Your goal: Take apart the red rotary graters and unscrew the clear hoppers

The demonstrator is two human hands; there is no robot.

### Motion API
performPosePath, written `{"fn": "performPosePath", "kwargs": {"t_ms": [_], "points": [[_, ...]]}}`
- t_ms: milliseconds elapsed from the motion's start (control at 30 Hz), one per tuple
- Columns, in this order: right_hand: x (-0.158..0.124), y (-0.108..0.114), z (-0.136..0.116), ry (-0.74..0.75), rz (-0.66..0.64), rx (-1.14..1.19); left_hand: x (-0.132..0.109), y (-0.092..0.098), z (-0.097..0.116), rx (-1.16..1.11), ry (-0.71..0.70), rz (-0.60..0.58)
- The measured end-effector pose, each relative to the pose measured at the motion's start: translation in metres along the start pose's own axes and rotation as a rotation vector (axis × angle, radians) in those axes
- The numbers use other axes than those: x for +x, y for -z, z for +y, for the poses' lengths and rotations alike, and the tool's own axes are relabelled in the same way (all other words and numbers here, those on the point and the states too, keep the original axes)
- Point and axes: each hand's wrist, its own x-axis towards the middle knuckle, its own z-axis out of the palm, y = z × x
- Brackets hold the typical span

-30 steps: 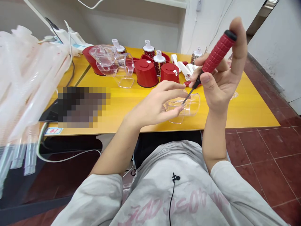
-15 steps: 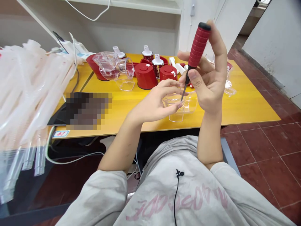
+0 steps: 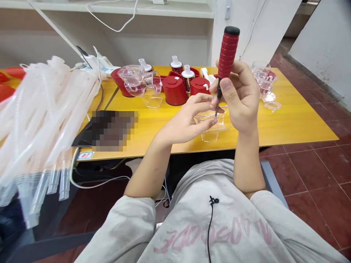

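Note:
In my right hand (image 3: 242,98) is a screwdriver with a red ribbed handle (image 3: 229,53) and black end cap, held nearly upright, tip down. My thumb and fingers close around the lower handle and collar. My left hand (image 3: 192,118) is at the tip of the thin shaft (image 3: 217,106), its thumb and fingertips drawn together there. Whatever they pinch is too small to make out. Under both hands stands a clear plastic housing (image 3: 210,136) on the yellow table (image 3: 290,128), partly hidden by my fingers.
Red cups (image 3: 175,91), metal mesh cylinders with white spouts (image 3: 188,75) and another clear housing (image 3: 137,82) stand behind. Clear parts (image 3: 264,82) lie right. Long translucent tubes (image 3: 41,120) and a dark flat device (image 3: 87,131) are left, with cables around.
My right index finger has come down from the handle's top to its side. The screwdriver stands more upright. My left hand keeps its place at the tip while the view has shifted slightly.

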Motion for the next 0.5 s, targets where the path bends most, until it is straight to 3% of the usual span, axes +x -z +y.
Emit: {"fn": "performPosePath", "kwargs": {"t_ms": [200,333,500], "points": [[0.0,-0.002,-0.019,-0.004,0.092,-0.133,-0.001,-0.001,-0.004,-0.03,-0.035,0.005],[0.001,0.001,-0.035,-0.097,0.009,-0.197,-0.001,-0.001,-0.004,-0.029,-0.011,0.029],[0.0,0.006,-0.041,-0.107,-0.027,-0.155,-0.001,-0.002,-0.003,-0.049,0.026,0.028]]}}
